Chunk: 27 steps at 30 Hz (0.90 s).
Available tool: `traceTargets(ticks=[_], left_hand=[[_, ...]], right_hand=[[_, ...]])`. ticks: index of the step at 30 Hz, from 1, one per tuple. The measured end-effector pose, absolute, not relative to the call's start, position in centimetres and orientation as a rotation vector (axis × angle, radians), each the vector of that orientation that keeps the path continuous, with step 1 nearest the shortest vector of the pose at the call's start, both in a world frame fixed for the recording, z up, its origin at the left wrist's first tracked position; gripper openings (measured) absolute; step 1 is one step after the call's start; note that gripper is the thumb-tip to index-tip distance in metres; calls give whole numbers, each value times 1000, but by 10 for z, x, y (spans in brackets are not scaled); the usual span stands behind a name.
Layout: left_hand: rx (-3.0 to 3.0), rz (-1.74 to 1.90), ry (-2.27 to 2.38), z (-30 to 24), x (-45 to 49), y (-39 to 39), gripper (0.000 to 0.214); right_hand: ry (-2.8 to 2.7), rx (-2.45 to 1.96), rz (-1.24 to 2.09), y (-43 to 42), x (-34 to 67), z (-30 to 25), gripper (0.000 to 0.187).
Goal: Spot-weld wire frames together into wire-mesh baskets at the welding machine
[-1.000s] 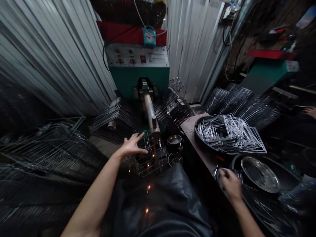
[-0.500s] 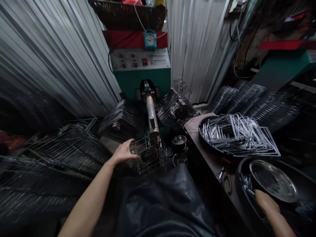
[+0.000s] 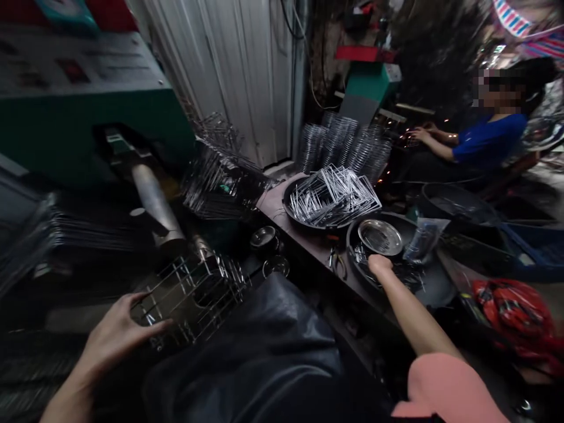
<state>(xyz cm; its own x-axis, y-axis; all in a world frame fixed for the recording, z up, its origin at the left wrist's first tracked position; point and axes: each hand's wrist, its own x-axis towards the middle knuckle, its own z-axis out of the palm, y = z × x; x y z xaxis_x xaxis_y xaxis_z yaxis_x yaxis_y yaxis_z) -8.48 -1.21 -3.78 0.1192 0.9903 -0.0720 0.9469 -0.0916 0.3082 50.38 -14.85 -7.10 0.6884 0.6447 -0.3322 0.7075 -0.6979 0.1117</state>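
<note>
Basin (image 3: 443,285) now lies beneath right hand (image 3: 379,264), earlier by pliers (image 3: 338,266).

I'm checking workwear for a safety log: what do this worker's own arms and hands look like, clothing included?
The left hand and right hand are ungloved. The left forearm and right forearm are bare, with no watch or bracelet visible. A plain salmon-pink sleeve covers the right upper arm; the left sleeve is out of view.
</note>
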Motion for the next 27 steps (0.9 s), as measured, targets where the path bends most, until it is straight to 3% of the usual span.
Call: traceTargets(ticks=[3,5,8,11,15,18,24,27], left_hand=[[2265,268,1859,-26,-74,-23,64],[2372,261,1886,-17,-65,-31,65],[2521,191,1937,-10,-51,-41,72],[2557,213,2057,-9,-40,-52,75],[2550,304,2080,-13,-34,-69,79],[2570,357,2020,-15,-30,-76,79],[2565,421,1958,-13,-21,-81,78],[2556,431,1961,-11,-18,-81,75]], right_hand=[[1156,2672,-343,-154,493,-50,31],[1481,2704,-401,-148,470,-34,31],[2250,2500,-1020,-128,405,-13,23],[2533,1848,-1748,-103,316,3,20],[2501,1330,-1984,-65,220,8,26],[2520,1247,-1824,-44,181,6,26],[2701,1319,-700,-50,149,8,23],[2757,1172,-429,-62,147,7,27]])
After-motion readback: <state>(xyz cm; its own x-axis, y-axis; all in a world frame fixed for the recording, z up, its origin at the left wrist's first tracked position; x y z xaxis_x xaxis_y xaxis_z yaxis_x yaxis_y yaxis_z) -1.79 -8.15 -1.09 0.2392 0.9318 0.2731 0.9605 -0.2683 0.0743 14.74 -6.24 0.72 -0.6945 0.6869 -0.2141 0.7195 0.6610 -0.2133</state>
